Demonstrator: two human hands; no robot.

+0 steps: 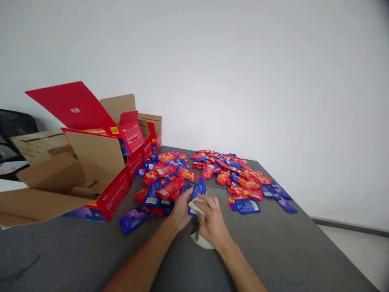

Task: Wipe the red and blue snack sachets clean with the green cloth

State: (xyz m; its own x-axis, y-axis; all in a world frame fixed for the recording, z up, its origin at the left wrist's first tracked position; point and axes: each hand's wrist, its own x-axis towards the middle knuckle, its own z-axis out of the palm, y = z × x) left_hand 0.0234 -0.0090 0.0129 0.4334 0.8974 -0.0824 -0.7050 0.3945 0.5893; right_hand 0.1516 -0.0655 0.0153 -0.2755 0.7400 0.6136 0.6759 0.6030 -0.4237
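Note:
Low over the middle of the dark table, my left hand (181,210) grips a blue spouted pouch (199,189) by its left side. My right hand (212,221) holds a pale cloth (198,205) pressed against the pouch's front, with the cloth's loose end hanging below the fingers. The cloth and fingers cover the lower part of the pouch. Just left of my left hand lies a heap of red and blue pouches (170,187). Another heap of pouches (246,184) spreads out to the right and behind.
An open red cardboard box (112,194) stands at the left, its flaps spread. More open red boxes (132,136) stand behind it, beside a plain brown carton (45,144). The grey table (267,251) meets a white wall (231,81) at the back.

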